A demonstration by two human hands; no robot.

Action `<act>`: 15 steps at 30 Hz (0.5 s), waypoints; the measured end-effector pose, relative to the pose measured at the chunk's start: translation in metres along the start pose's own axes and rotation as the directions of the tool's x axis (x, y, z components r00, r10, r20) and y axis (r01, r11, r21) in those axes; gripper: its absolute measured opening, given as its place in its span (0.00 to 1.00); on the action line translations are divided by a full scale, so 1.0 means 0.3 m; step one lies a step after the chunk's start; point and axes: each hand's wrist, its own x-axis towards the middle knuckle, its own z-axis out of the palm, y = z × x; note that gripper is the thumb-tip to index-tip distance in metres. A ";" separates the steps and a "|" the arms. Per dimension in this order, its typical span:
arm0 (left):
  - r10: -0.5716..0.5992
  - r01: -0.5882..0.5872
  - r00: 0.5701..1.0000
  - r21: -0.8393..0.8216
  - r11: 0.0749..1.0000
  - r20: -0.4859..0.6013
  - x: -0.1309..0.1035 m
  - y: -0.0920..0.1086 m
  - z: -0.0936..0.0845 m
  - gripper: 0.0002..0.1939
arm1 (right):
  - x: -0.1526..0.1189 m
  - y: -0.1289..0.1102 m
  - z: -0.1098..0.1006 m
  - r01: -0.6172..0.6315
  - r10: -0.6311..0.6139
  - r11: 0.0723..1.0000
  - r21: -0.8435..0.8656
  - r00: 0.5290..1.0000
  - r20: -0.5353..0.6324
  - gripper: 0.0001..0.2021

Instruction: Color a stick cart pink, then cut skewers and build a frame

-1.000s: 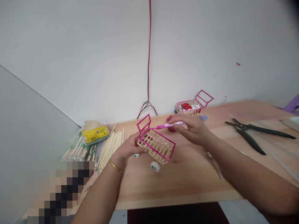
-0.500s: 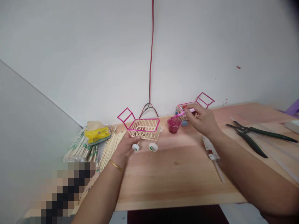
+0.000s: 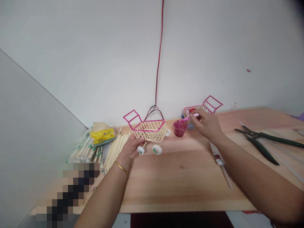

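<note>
While the left hand grips the cart by its lower side, above the table, the right hand, fingers pinched on the brush, is near the second cart. Brush tip: in the cup, holding magenta paint.
</note>
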 end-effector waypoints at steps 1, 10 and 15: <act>-0.003 0.003 1.000 -0.003 1.000 -0.003 -0.001 0.001 0.001 0.19 | 0.001 -0.015 -0.010 -0.021 0.025 0.998 0.057 0.997 -0.071 0.08; -0.005 0.005 1.000 0.023 1.000 0.021 0.003 -0.003 0.002 0.12 | -0.057 -0.188 -0.098 0.118 -0.074 0.848 0.516 0.992 -0.104 0.07; -0.010 0.010 1.000 0.062 0.998 0.001 0.002 -0.004 0.008 0.15 | -0.080 -0.207 -0.094 0.138 -0.139 0.854 0.502 0.990 -0.036 0.07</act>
